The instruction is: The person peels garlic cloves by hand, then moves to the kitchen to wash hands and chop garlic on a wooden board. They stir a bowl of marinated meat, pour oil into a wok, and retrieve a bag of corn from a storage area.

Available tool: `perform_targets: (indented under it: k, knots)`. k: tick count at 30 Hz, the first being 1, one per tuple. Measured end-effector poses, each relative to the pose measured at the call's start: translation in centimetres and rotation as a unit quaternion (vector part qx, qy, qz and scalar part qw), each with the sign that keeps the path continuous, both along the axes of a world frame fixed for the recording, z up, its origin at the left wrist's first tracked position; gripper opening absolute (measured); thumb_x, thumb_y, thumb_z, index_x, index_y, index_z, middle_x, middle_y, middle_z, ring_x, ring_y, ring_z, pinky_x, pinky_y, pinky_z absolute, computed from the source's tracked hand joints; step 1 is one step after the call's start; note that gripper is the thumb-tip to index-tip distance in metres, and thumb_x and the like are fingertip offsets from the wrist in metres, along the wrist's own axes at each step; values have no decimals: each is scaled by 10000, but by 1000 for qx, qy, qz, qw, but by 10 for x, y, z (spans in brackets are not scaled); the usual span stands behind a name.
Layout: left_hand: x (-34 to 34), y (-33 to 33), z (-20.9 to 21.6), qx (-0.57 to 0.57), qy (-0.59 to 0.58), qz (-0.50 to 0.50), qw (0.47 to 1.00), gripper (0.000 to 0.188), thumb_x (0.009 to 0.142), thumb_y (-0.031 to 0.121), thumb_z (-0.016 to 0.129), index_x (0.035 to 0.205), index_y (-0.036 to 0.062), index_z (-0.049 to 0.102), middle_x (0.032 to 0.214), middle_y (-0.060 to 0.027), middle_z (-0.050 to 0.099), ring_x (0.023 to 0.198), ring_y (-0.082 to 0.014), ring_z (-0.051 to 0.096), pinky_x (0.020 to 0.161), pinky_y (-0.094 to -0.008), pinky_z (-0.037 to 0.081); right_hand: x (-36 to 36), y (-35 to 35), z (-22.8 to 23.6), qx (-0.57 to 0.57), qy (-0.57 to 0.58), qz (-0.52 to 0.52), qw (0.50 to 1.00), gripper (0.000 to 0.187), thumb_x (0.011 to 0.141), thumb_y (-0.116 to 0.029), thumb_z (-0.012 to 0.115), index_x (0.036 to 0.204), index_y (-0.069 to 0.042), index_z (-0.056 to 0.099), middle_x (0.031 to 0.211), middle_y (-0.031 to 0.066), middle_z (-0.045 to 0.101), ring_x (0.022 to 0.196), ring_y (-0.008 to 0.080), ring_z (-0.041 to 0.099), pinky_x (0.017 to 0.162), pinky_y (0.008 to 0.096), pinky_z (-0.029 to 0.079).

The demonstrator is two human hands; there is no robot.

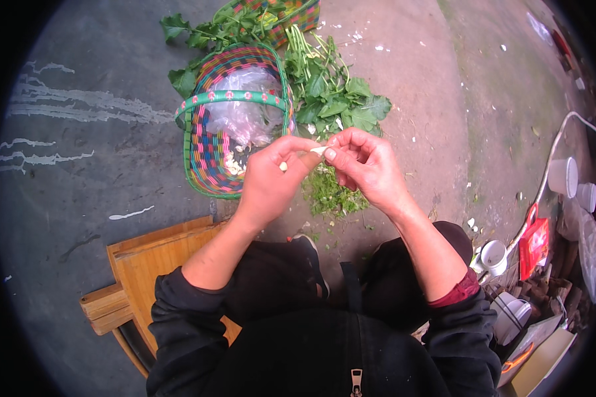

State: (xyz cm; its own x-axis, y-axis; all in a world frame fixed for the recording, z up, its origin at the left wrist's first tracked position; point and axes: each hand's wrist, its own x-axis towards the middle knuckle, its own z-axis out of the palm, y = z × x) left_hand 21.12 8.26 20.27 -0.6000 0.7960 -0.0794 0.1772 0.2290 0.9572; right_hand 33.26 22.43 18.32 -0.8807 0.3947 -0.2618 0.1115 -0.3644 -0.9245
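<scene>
My left hand (273,177) and my right hand (371,169) meet in front of me, fingertips pinched together on a small pale garlic clove (319,151). A second pale clove (283,167) shows at the curled fingers of my left hand. Just beyond that hand stands a woven multicoloured basket (195,145) with a green handle (245,97). A clear plastic bag (242,109) fills much of it, and several whitish cloves (234,164) lie at its near end. Below my right hand, a heap of chopped greens (338,195) rests on the ground.
Long-stemmed leafy greens (338,99) lie right of the basket, and more leaves (225,30) rest against a second basket (304,16). A wooden stool (159,258) is at my left. White tubs (563,176), a red packet (534,248) and orange-handled scissors (516,357) sit at the right.
</scene>
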Motion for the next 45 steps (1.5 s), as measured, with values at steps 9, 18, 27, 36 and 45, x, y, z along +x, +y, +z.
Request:
perform_targets:
  k: [9,18,27,36,45]
  knots:
    - [12,0,-2,19,376,-46,925,125,849,86,704,947,43,640,720,-139,655,640,-296,658,535,-382,504,-1,-2,-3,-88,-24,-5,996,39,874,-38,594,859,-25,561,650,35,554,462,63,446,406,228,321]
    - [10,3,-1,11,-37,13,999,140,908,130,674,997,26,642,637,4,558,513,-100,517,460,-249,375,-1,-7,-4,-142,-17,-50,988,61,867,-38,582,844,-53,528,631,17,523,455,59,413,415,224,312]
    - [-9,-4,9,30,-456,-30,889,185,991,176,535,1087,21,565,593,69,386,455,-29,330,422,-205,244,0,4,-8,10,32,-30,999,60,858,-45,624,881,-59,570,751,-52,548,627,36,466,556,222,389]
    - [-7,-3,3,-4,-505,-10,863,163,999,235,521,1001,73,543,652,41,471,490,-45,401,422,-205,278,-7,-9,-11,152,9,-37,988,163,880,-68,716,1008,-29,622,790,-15,583,632,62,531,517,221,396]
    - [-23,-4,-8,-10,-505,-1,863,230,992,265,438,933,65,532,761,-52,582,537,-105,479,424,-232,337,-6,-11,-9,448,154,-7,880,102,819,19,687,908,-23,665,810,71,587,655,161,582,566,288,470]
